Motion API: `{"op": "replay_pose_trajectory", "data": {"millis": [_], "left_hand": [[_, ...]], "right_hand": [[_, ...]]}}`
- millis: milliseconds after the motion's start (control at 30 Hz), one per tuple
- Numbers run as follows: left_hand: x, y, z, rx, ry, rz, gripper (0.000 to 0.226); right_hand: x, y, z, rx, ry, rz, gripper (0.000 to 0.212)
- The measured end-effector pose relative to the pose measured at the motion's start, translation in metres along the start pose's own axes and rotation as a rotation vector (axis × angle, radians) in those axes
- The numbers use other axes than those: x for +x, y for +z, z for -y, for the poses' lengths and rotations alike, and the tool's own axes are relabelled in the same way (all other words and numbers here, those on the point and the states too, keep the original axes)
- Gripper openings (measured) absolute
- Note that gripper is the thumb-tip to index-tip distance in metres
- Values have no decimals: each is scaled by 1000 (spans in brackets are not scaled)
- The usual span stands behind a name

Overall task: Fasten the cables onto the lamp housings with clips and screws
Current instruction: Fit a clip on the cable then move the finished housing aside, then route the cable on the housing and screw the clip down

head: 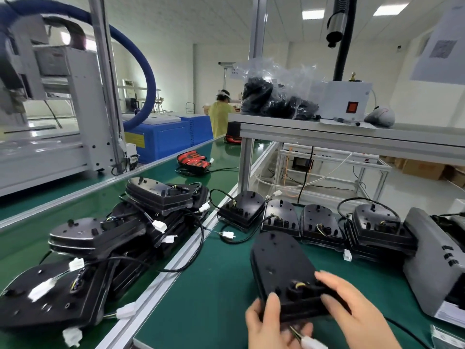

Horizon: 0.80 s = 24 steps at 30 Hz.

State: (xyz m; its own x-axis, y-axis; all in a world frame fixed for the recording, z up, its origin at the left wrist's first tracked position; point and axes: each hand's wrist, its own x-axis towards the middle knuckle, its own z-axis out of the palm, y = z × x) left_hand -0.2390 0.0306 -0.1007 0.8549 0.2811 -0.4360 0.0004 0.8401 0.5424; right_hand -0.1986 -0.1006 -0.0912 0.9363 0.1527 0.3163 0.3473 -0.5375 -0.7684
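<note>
- Filling the lower right of the view, a green bench mat (214,285) runs beside a green conveyor belt (22,248), with an aluminium rail between them.
- An aluminium shelf (352,137) stands over the far edge of the bench.
- A pile of black housings (105,238) lies jumbled on the belt, their cables and white plugs tangled through it.
- A grey box (432,263) sits at the bench's right edge.
- A row of housings (319,225) lines the back of the mat, just beside the box.
- The lamp housing (281,268) being worked on lies flat side up, near the front of the mat, between the two hands.
- The right hand (359,311) lays nearly straight fingers across the housing's near right corner. Its thumb is hidden, so I cannot tell whether it grips.
- The left hand (269,328) grips the housing's near edge, thumb on top and fingers curled beneath.
- A black cable (402,328) trails right from under the right hand.
- A white connector (313,343) hangs on coloured wires just below the left hand.
</note>
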Motion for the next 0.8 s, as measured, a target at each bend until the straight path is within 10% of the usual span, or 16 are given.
{"op": "replay_pose_trajectory", "data": {"millis": [433, 800], "left_hand": [[29, 10, -204, -159, 777, -71, 28], [68, -24, -244, -195, 676, -446, 35]], "right_hand": [[4, 52, 9, 278, -31, 157, 47], [-7, 56, -11, 240, 55, 192, 39]]}}
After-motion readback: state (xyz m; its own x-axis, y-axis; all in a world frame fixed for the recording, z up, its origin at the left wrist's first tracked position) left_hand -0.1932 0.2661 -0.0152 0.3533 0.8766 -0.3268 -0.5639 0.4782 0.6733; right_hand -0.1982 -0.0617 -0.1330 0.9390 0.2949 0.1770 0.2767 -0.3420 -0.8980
